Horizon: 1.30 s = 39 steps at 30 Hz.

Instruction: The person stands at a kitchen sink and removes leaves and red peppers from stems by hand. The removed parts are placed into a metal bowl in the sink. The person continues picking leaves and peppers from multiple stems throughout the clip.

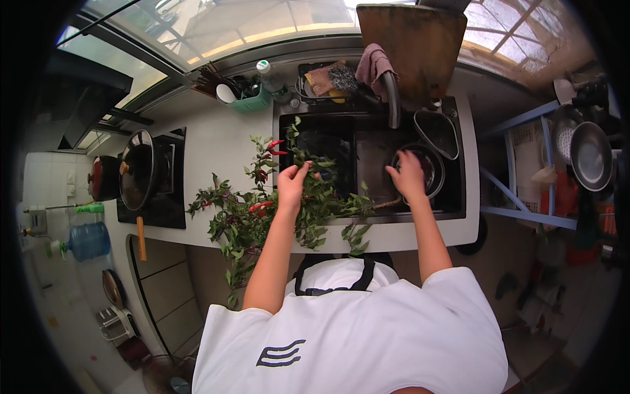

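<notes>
A cut chili pepper plant (266, 216), leafy with several red peppers (261, 207), lies over the counter and the left part of the black double sink (433, 215). Its bare woody stem (389, 203) points right. My left hand (290, 187) is among the upper leaves, thumb and forefinger pinched on a sprig. Above a round metal bowl (439, 180) in the right basin is my right hand (411, 177), slightly blurred, fingers apart, with nothing visible in it. Dark red contents show in the bowl, partly hidden by that hand.
A grey faucet (393, 103) with a pink cloth (375, 66) arches over the sink. A triangular strainer basket (437, 134) sits at its right corner. Behind stand a wooden cutting board (411, 49) and a green utensil basket (251, 102). A lidded wok (138, 170) rests on the stove at left.
</notes>
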Each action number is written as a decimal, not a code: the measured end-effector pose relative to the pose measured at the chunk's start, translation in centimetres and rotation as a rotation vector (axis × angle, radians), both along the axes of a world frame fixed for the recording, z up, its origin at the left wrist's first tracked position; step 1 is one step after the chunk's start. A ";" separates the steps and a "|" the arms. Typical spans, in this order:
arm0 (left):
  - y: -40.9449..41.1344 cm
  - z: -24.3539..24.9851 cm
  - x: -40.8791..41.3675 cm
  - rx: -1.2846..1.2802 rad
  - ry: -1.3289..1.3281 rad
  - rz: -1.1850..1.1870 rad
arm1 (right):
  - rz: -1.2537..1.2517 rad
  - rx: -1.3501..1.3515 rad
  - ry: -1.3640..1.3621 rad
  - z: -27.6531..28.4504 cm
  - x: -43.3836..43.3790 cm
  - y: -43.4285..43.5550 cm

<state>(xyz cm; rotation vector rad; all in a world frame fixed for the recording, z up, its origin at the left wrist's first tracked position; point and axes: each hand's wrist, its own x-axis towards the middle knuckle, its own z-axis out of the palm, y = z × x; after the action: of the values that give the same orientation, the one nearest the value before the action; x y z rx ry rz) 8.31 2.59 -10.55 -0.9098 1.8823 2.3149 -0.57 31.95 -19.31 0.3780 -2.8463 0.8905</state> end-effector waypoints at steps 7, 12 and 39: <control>-2.0 -1.8 0.4 0.059 0.033 -0.061 | 0.336 -0.436 -0.641 5.3 4.6 -10.3; -0.6 0.9 -0.4 -0.113 0.032 -0.197 | 0.509 -0.355 -0.730 1.2 4.8 -13.5; 1.9 -3.5 4.0 -0.337 -0.014 -0.010 | 0.348 -0.205 -0.681 -2.1 3.4 -14.3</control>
<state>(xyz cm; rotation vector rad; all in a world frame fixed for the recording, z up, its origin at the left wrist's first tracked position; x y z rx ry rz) 12.28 4.50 -14.06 -0.9335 2.3083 2.0124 2.87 17.67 -21.39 0.6655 -3.2819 1.6350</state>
